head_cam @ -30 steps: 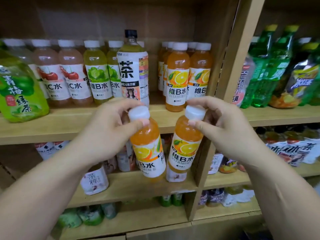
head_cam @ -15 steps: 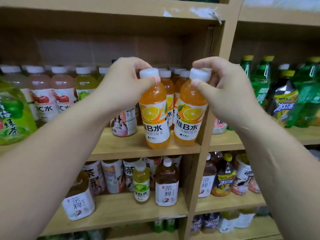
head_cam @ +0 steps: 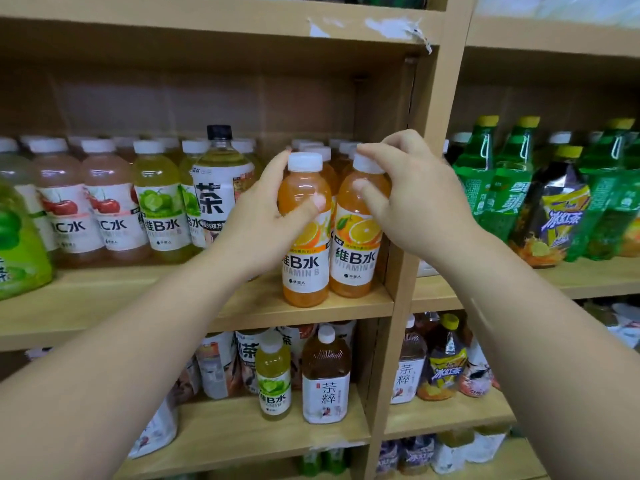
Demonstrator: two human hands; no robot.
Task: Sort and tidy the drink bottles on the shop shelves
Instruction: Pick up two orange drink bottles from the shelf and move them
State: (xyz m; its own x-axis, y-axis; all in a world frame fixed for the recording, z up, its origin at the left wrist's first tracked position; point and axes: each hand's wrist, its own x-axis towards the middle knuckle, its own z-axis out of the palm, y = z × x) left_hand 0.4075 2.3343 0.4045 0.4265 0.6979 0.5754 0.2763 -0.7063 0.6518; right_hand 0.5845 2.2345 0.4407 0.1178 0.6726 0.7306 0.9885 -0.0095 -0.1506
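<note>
1. Wooden shop shelving, two bays split by a post (head_cam: pixel 424 188). I'm working the middle shelf (head_cam: pixel 138 306) of the left bay.
2. Left hand (head_cam: pixel 266 220) grips the left bottle (head_cam: pixel 304 268) round its shoulder, thumb across the front.
3. Right hand (head_cam: pixel 415 206) holds the right bottle (head_cam: pixel 353 261) at the top. Fingers are curled over the cap and the thumb presses on the shoulder.
4. Both bottles are orange with white caps, upright, labels forward and touching side by side. They stand at the shelf front, and the right one is just beside the post. Bases look down on the board, but I can't tell if the full weight is off my hands.
5. Orange row (head_cam: pixel 313 150) of the same drink stands directly behind them. My read on the step: seating this pair at the front of its own group. It's nearly done.
6. Next move: let go of both without tipping them. The left bottle sits nearer the shelf edge than the right, so I'd nudge it back level first. Caps are narrow and the bottles tall, so I'd release straight up with no sideways drag.
7. Likely after that:
   - The black-capped tea (head_cam: pixel 221 188) stands among the lime bottles (head_cam: pixel 159 206) and looks misplaced.
   - One lime bottle (head_cam: pixel 273 379) on the shelf below, among teas, does too.
</note>
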